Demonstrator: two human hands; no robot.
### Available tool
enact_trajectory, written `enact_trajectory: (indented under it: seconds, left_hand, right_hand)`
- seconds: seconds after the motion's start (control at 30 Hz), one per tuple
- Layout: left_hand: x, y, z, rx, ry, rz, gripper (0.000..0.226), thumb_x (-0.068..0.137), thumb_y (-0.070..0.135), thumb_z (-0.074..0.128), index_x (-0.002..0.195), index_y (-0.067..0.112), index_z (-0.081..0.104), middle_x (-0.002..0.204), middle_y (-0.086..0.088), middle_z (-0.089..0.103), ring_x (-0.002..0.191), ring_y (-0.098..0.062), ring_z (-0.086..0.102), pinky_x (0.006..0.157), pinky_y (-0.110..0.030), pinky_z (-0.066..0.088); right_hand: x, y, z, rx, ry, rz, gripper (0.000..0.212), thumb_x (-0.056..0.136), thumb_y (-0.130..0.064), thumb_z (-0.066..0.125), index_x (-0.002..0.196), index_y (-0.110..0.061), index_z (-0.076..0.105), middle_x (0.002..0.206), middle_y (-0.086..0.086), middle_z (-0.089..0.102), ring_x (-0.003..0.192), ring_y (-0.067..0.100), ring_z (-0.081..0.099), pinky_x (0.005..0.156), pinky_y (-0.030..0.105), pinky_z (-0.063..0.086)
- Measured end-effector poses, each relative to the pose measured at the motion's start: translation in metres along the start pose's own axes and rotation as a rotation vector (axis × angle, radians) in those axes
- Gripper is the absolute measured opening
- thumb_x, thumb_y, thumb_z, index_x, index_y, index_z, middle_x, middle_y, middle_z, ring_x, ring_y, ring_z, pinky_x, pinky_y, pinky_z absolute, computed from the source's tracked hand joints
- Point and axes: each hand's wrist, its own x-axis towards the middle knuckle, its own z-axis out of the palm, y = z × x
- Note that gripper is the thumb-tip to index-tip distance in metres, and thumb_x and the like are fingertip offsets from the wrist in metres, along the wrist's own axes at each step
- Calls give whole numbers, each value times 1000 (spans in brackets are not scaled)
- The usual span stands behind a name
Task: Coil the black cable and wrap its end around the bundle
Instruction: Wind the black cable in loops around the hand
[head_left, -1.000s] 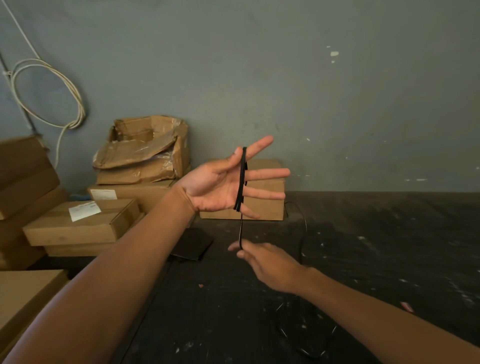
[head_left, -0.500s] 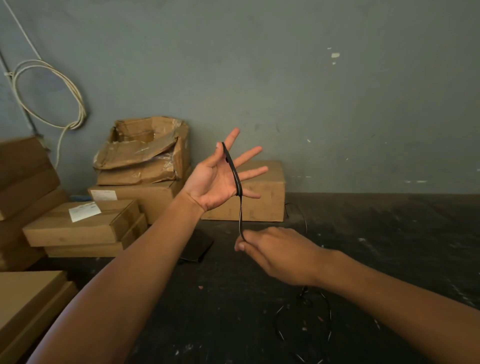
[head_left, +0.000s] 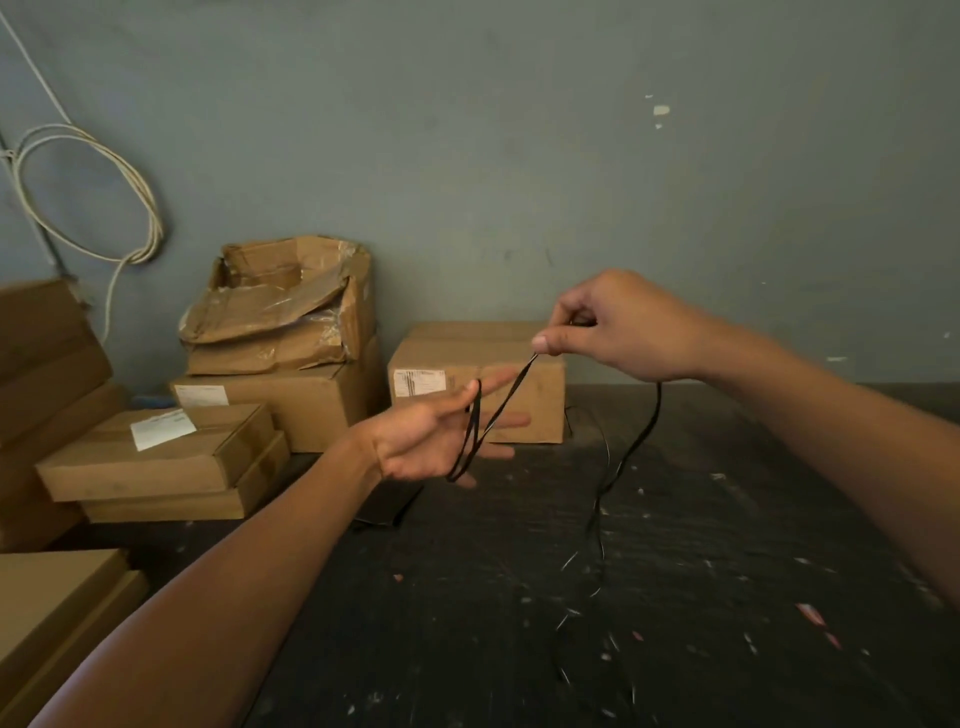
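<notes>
My left hand (head_left: 426, 441) is held out palm up with straight fingers, and a few turns of the thin black cable (head_left: 471, 434) are looped around those fingers. From the loops a strand rises to the right into my right hand (head_left: 618, 327), which pinches it between thumb and forefinger above and right of the left hand. The rest of the cable (head_left: 631, 447) drops from under my right hand and trails in loose curves over the dark floor (head_left: 519, 597).
Cardboard boxes are stacked at the left (head_left: 156, 452) and against the grey wall, one crushed open box (head_left: 291, 301) and one closed box (head_left: 478, 384) right behind my hands. A coil of white cable (head_left: 88, 192) hangs on the wall at upper left.
My right hand has risen from below the left hand to above and right of it, drawing the cable up. My left hand has tilted flatter and dropped slightly, loops still on its fingers.
</notes>
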Motion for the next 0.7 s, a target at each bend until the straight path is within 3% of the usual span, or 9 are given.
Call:
enact_trajectory:
  seconds: [0.2, 0.3, 0.4, 0.5, 0.6, 0.7]
  left_hand:
    - [-8, -1, 28, 87, -270, -113, 52, 95, 51, 35, 147, 48, 33, 155, -5, 40, 142, -36, 36, 107, -78, 5]
    - [-13, 0, 37, -12, -355, -77, 52, 97, 48, 33, 149, 45, 31, 157, -10, 35, 143, -41, 32, 107, -79, 4]
    - [-17, 5, 40, -101, -413, -24, 53, 98, 46, 30, 151, 45, 25, 160, -14, 27, 144, -46, 25, 107, -79, 5]
    - [-19, 13, 44, -153, -497, 33, 55, 98, 46, 34, 151, 45, 23, 161, -16, 24, 145, -49, 20, 108, -77, 10]
    - [-18, 25, 50, -197, -534, 138, 53, 99, 44, 37, 151, 44, 26, 157, -14, 32, 142, -47, 28, 106, -73, 19]
    - [-14, 37, 48, -214, -493, 235, 51, 99, 44, 29, 150, 42, 27, 157, -15, 33, 141, -48, 30, 103, -73, 19]
  right_hand:
    - [13, 14, 3, -20, 51, -6, 21, 81, -40, 71, 80, -20, 68, 63, -15, 52, 56, -1, 44, 52, 19, 27]
    - [18, 29, 12, 60, 53, 7, 26, 81, -40, 72, 83, -15, 70, 70, -11, 58, 65, 5, 50, 57, 22, 34]
    - [19, 48, 27, 172, 104, 34, 23, 82, -39, 70, 83, -15, 71, 75, -9, 64, 76, 18, 60, 71, 34, 46]
    - [15, 58, 50, 330, 109, 40, 12, 89, -30, 64, 82, -22, 69, 79, -9, 67, 81, 14, 64, 79, 33, 49]
    - [3, 63, 86, 415, 65, 28, 18, 97, -15, 53, 88, -8, 67, 79, -6, 64, 72, -2, 60, 74, 22, 50]
    - [-19, 54, 125, 529, -25, 105, 28, 103, -12, 39, 98, 3, 62, 77, 0, 57, 66, -3, 59, 63, 24, 50]
